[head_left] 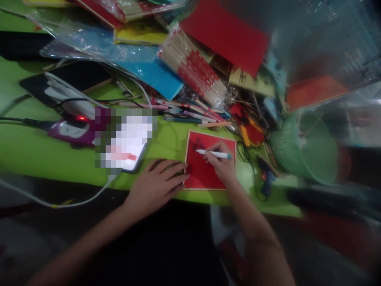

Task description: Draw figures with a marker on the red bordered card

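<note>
Looking down, we find our right hand (222, 166) pinched shut around a white pen (214, 154), its tip on the red card (201, 176) that lies near the front edge of the green tabletop (44, 155). Our left hand (157, 184) rests flat and open, fingers spread, fingertips pinning the card's left edge. A few dark marks sit in the card's upper left and the rest is bare red, so we judge the drawing barely begun. Loose pens (190, 113) crowd the tabletop behind.
</note>
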`<move>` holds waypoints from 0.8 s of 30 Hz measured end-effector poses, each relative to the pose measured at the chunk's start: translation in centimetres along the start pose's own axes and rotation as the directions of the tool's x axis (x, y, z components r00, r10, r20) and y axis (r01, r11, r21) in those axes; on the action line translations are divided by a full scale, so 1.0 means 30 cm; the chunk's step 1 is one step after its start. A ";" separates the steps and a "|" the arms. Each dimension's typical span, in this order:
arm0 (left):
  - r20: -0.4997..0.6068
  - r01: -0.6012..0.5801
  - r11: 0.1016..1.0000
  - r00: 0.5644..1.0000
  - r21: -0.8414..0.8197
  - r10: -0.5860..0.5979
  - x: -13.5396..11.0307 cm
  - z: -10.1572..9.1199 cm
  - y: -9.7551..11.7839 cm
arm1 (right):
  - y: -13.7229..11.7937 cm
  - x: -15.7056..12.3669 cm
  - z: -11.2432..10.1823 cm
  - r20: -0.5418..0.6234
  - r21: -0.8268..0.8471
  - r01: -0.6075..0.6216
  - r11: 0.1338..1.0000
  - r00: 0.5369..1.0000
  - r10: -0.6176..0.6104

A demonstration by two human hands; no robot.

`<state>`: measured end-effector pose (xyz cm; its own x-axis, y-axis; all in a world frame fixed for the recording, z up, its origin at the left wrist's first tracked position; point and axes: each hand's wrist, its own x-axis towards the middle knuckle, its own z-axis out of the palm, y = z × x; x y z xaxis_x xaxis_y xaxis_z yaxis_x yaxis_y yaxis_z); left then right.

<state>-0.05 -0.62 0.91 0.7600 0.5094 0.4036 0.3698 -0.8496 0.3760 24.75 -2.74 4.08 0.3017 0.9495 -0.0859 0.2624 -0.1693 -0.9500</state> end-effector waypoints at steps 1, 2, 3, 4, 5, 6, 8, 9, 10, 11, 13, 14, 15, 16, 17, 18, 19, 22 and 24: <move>-0.001 -0.001 1.000 1.000 0.002 0.001 0.000 0.001 0.000 | 0.000 0.000 0.000 -0.004 0.000 -0.002 1.000 1.000 0.002; -0.003 -0.001 1.000 1.000 0.004 0.001 -0.001 0.002 0.000 | 0.001 0.001 0.000 -0.004 -0.001 -0.006 1.000 1.000 0.006; -0.001 0.001 1.000 1.000 0.006 -0.001 -0.002 0.003 0.000 | 0.002 0.000 0.000 -0.006 -0.002 -0.010 1.000 1.000 0.010; -0.001 0.004 1.000 1.000 0.005 -0.004 -0.003 0.004 0.000 | 0.003 0.000 0.001 -0.010 -0.004 -0.013 1.000 1.000 0.013; 0.000 0.009 1.000 1.000 0.002 -0.009 -0.004 0.005 0.000 | 0.004 0.000 0.001 -0.014 -0.006 -0.015 1.000 1.000 0.015; 0.007 0.015 1.000 1.000 -0.003 -0.015 -0.004 0.006 0.000 | 0.005 0.000 0.000 -0.015 -0.010 -0.016 1.000 1.000 0.016; 0.016 0.017 1.000 1.000 -0.008 -0.017 -0.004 0.005 0.001 | 0.006 -0.001 0.000 -0.007 -0.013 -0.015 1.000 1.000 0.015; 0.018 0.017 1.000 1.000 -0.008 -0.016 -0.003 0.004 0.001 | 0.005 -0.001 -0.001 0.001 -0.017 -0.015 1.000 1.000 0.015; 0.020 0.016 1.000 1.000 -0.008 -0.016 -0.002 0.002 0.001 | 0.005 -0.001 -0.002 0.009 -0.022 -0.015 1.000 1.000 0.016; 0.021 0.018 1.000 1.000 -0.009 -0.018 -0.001 0.001 0.002 | 0.004 -0.001 -0.002 0.014 -0.028 -0.017 0.999 1.000 0.017; 0.024 0.026 1.000 0.999 -0.017 -0.025 0.000 -0.002 0.003 | 0.003 0.000 -0.003 0.015 -0.037 -0.019 0.999 1.000 0.019; 0.027 0.032 0.999 0.999 -0.024 -0.032 0.000 -0.002 0.003 | 0.003 0.000 -0.003 0.012 -0.040 -0.019 0.999 1.000 0.019; 0.028 0.037 0.999 0.999 -0.030 -0.036 0.000 -0.002 0.003 | 0.003 0.000 -0.002 0.011 -0.043 -0.017 0.999 1.000 0.018; 0.030 0.040 0.999 0.999 -0.035 -0.039 -0.001 -0.002 0.003 | 0.004 0.000 -0.002 0.009 -0.047 -0.014 0.999 1.000 0.015; 0.032 0.042 0.999 0.999 -0.035 -0.041 -0.002 -0.002 0.003 | 0.004 0.000 -0.001 0.008 -0.053 -0.009 0.999 1.000 0.010; 0.034 0.038 0.999 0.999 -0.030 -0.037 -0.003 -0.001 0.002 | 0.004 -0.001 0.000 0.007 -0.061 -0.004 0.998 1.000 0.004; 0.035 0.031 0.999 0.999 -0.022 -0.030 -0.003 -0.001 0.002 | 0.004 -0.001 0.001 0.005 -0.071 0.003 0.997 1.000 -0.002; 0.032 0.013 1.000 0.999 0.006 -0.013 -0.002 -0.002 0.002 | 0.003 -0.002 0.002 -0.001 -0.094 0.027 0.995 1.000 -0.027; 0.032 0.020 1.000 0.999 0.012 -0.020 -0.001 -0.004 0.002 | 0.004 -0.001 0.002 0.001 -0.098 0.041 0.994 0.999 -0.042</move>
<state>-0.11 -0.69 1.02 0.7695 0.5215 0.3687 0.3907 -0.8411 0.3742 24.70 -2.78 3.95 0.2901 0.9559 -0.0465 0.3628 -0.1548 -0.9189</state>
